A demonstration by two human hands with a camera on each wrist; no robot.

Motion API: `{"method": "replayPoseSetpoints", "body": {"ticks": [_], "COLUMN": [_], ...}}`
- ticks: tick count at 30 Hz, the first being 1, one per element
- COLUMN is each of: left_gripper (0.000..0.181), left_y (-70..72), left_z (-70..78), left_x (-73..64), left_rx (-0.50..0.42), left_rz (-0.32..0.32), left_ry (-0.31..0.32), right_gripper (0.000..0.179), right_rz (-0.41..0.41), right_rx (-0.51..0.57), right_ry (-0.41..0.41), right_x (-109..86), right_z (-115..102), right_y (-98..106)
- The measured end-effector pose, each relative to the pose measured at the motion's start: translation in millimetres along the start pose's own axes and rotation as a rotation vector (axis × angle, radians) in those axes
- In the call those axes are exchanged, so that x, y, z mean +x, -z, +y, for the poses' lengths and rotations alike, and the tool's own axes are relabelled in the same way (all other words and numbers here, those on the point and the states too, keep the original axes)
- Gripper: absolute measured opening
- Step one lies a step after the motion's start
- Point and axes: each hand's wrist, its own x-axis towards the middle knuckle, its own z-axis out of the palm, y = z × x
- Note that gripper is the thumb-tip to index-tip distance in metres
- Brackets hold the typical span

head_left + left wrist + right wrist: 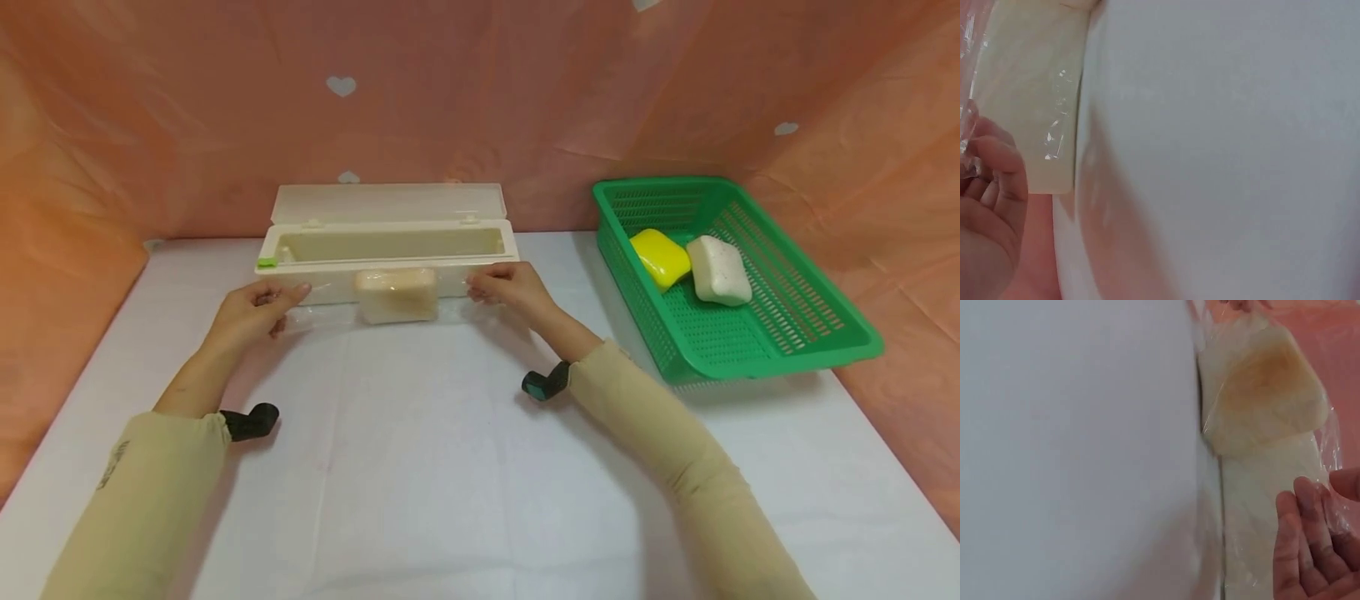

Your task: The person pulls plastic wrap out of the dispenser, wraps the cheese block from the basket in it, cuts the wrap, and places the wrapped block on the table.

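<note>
A cream block with a brownish patch, perhaps bread or a sponge, sits wrapped in clear cling film in front of the long white dispenser box. In the head view the block lies midway between both hands. Film stretches out from each side of it. My left hand pinches the left end of the film with curled fingers. At the other end, my right hand pinches the film between thumb and fingers. The dispenser's lid stands raised at the back, and a green slider sits at its left end.
To the right, a green plastic basket holds a yellow block and a speckled white block. White cloth covers the table. An orange curtain with pale hearts hangs behind and along the sides.
</note>
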Motion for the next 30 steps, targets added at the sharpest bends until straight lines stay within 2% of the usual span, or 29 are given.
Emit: {"method": "replayPoseSetpoints", "body": {"ticks": [2, 4, 9, 12, 16, 20, 26, 28, 30], "left_gripper": [0.054, 0.056, 0.054, 0.043, 0.033, 0.035, 0.037, 0.038, 0.04], "left_y": [-1.0, -2.0, -1.9, -1.7, -2.0, -2.3, -2.6, -1.5, -0.1], "left_z": [1.4, 2.6, 1.6, 0.1, 1.0, 6.7, 13.4, 13.5, 13.6], "left_x": [-1.1, -2.0, -4.3, -4.8, -4.6, -4.4, -0.3, 1.6, 3.6], "left_rx": [-0.021, -0.015, -0.012, -0.049, -0.072, -0.039, -0.09, -0.135, -0.166], "left_rz": [-0.015, -0.017, 0.039, 0.073, 0.122, 0.232, 0.463, 0.518, 0.545], "left_ry": [-0.013, -0.025, -0.035, -0.041, -0.046, -0.008, 0.171, 0.203, 0.216], "right_gripper": [0.029, 0.028, 0.035, 0.044, 0.049, 0.048, 0.039, 0.036, 0.034], "right_rz": [-0.014, -0.011, 0.047, 0.099, 0.172, 0.169, 0.05, 0.004, -0.035], "right_rx": [0.049, 0.045, -0.094, -0.193, -0.372, -0.48, -0.5, -0.514, -0.526], "right_ry": [-0.014, -0.008, 0.066, 0.161, 0.343, 0.464, 0.454, 0.448, 0.449], "right_x": [-1.0, -1.9, -4.1, -6.0, -9.0, -7.1, -1.0, 2.0, 5.9], "right_z": [-2, -6, -15, -18, -23, -34, -60, -69, -76], "right_y": [-1, -2, -11, -19, -32, -47, -73, -81, -89]}}
